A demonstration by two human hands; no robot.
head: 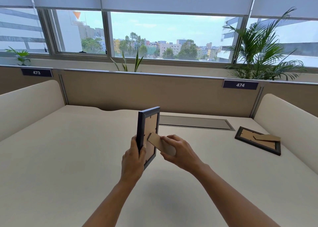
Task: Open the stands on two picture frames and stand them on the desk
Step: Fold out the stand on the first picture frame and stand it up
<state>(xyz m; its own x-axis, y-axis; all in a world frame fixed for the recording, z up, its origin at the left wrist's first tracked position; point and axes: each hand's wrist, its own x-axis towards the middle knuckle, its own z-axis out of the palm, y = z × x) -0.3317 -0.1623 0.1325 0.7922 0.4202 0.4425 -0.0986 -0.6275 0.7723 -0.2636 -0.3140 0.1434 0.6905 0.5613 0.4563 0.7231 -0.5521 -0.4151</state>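
Note:
A dark picture frame [148,123] is held upright above the middle of the white desk [68,149], its brown back turned toward me. My left hand [133,159] grips its left edge near the bottom. My right hand [179,151] pinches the cardboard stand [159,144], which is swung out from the frame's back. A second dark frame [258,140] lies face down at the desk's right, its cardboard stand partly lifted.
A grey cable hatch [196,122] is set into the desk behind the held frame. Beige partition panels [120,92] wall the desk at the back and both sides. Potted plants [261,54] stand behind the partition under the window.

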